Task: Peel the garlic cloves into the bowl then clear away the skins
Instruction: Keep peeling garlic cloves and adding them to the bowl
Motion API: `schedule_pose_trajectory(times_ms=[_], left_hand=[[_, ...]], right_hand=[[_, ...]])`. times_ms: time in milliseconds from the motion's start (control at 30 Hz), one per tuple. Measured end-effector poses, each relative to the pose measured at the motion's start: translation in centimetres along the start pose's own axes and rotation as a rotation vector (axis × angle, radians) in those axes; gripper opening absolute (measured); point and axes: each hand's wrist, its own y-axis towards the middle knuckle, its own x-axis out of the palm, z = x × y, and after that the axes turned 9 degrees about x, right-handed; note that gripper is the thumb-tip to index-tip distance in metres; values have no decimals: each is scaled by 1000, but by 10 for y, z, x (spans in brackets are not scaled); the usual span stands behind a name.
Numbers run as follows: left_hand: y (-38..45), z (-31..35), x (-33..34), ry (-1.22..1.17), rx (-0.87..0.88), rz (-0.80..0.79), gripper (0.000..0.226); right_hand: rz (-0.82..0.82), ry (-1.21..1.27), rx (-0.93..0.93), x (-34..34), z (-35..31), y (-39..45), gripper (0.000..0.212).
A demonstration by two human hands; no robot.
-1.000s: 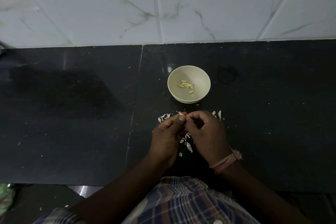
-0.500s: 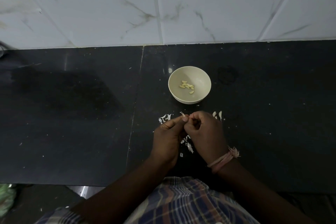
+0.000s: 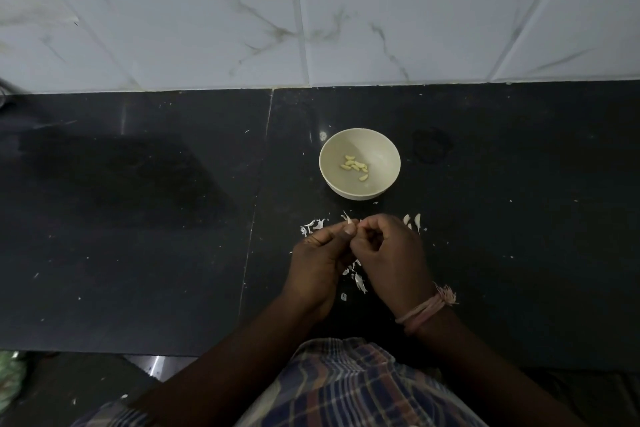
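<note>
Where fingertips meet | garlic clove (image 3: 349, 220) pinched | left hand (image 3: 317, 262), right hand (image 3: 389, 255)

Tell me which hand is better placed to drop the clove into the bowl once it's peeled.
Probably the right hand: the bowl sits just beyond its knuckles, slightly right of the left hand. Both pinch the clove, so it's close.

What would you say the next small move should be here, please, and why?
Probably to keep pulling the skin off the garlic clove pinched between the left hand and right hand; a strip of skin sticks up from it. Only once it is bare should it go into the bowl, which holds several peeled cloves. The skins on the counter can wait.
</note>
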Motion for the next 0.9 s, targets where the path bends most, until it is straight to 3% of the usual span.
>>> schedule_pose_trajectory(times_ms=[133,300,567,900], left_hand=[[1,-1,0,-5,-4,35,36],[0,-1,-2,36,-15,36,14],[4,4,-4,-4,-115,4,25],[8,10,-8,-18,-186,-26,15]], right_hand=[[-28,22,15,0,3,-1,6],[-48,13,7,2,7,-3,10],[-100,94,96,1,8,-3,10],[-128,189,110,-1,5,-2,9]])
